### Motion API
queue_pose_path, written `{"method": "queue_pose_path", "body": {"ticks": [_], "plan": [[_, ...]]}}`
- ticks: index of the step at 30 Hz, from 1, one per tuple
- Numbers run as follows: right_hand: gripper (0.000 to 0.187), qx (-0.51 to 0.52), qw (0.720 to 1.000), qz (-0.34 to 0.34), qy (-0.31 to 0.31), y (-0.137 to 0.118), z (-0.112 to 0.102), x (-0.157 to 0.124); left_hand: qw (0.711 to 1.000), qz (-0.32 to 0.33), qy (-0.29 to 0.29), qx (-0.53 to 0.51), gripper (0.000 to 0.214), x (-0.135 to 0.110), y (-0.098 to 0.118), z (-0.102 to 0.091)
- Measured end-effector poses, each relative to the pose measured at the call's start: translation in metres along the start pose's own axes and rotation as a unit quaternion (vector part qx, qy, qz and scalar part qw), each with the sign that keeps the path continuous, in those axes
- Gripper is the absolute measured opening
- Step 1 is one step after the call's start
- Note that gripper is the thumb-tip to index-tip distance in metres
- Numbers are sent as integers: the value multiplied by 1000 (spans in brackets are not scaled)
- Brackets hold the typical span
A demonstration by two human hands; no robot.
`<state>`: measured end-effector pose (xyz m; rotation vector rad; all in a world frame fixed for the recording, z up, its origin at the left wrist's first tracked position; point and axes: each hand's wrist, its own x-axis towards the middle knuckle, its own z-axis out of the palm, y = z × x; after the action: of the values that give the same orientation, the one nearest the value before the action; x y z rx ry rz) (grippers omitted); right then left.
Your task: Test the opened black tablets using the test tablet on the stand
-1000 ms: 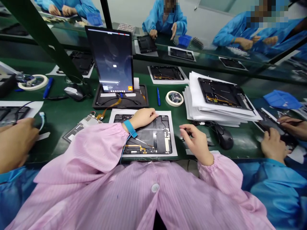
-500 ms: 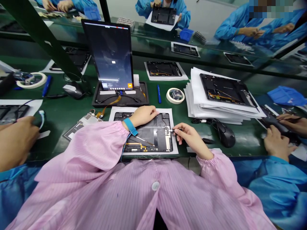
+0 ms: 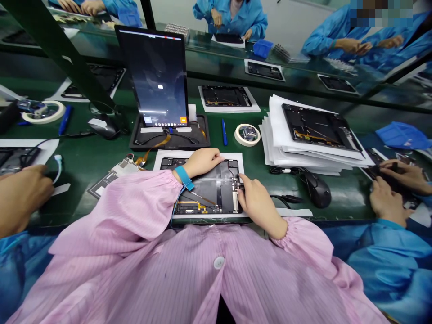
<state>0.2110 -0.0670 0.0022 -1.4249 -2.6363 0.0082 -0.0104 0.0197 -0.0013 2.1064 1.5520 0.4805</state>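
Open tablet (image 3: 209, 189) lies back-up on a white sheet (image 3: 161, 158) on the green desk (image 3: 263, 162), right in front of the person. Left hand (image 3: 202, 162) rests palm-down on the tablet's far edge, fingers loosely curled, nothing in it. A blue wrist strap (image 3: 184, 177) sits just behind that hand. Right hand (image 3: 254, 202) is at the tablet's right edge, fingertips (image 3: 241, 180) down on the small board there. Can't tell if they pinch anything.

Behind the tablet: standing screen (image 3: 155, 76) in a black tray. Behind and to the tablet's right: blue pen (image 3: 223, 131), tape roll (image 3: 247, 135). Right of the tablet: black mouse (image 3: 315, 191), and further back a paper stack (image 3: 280, 148) with another opened unit on top. A co-worker's hand (image 3: 20, 198) is well left of the tablet, and another co-worker's hand (image 3: 384, 198) well right.
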Motion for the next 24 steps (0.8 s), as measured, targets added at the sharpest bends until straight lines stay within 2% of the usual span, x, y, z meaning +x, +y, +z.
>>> {"method": "queue_pose_path", "body": {"ticks": [5, 11, 14, 15, 16, 17, 18, 19, 20, 21, 22, 24], "plan": [[44, -40, 999, -22, -7, 4, 5, 2, 1000, 4, 0, 0, 31, 0, -1, 0], [47, -14, 999, -35, -4, 1, 3, 3, 1000, 11, 3, 11, 32, -1, 0, -1], [47, 44, 998, -46, 14, 8, -6, -5, 1000, 17, 4, 10, 34, -3, -1, 0], [45, 70, 995, -36, 58, 17, -11, -10, 1000, 16, 2, 9, 34, -4, -1, 1], [41, 87, 987, -5, 136, 30, -15, -17, 1000, 14, -1, 9, 35, -4, -2, 1], [37, 89, 965, 49, 241, 48, -19, -25, 1000, 12, -5, 9, 35, -4, -2, 1], [33, 75, 924, 121, 354, 69, -22, -34, 1000, 11, -8, 10, 35, -4, -2, 1], [31, 47, 867, 201, 453, 92, -24, -45, 1000, 13, -11, 11, 35, -4, -2, 1], [29, 21, 821, 267, 504, 115, -24, -54, 1000, 15, -14, 11, 35, -4, -2, 0], [26, 10, 809, 309, 500, 136, -23, -63, 1000, 16, -16, 11, 35, -3, -2, 0], [26, 17, 831, 319, 456, 155, -20, -71, 1000, 16, -16, 11, 35, -3, -2, 0], [34, 41, 895, 284, 342, 178, -13, -80, 1000, 14, -11, 11, 34, -3, -1, 1]]}}
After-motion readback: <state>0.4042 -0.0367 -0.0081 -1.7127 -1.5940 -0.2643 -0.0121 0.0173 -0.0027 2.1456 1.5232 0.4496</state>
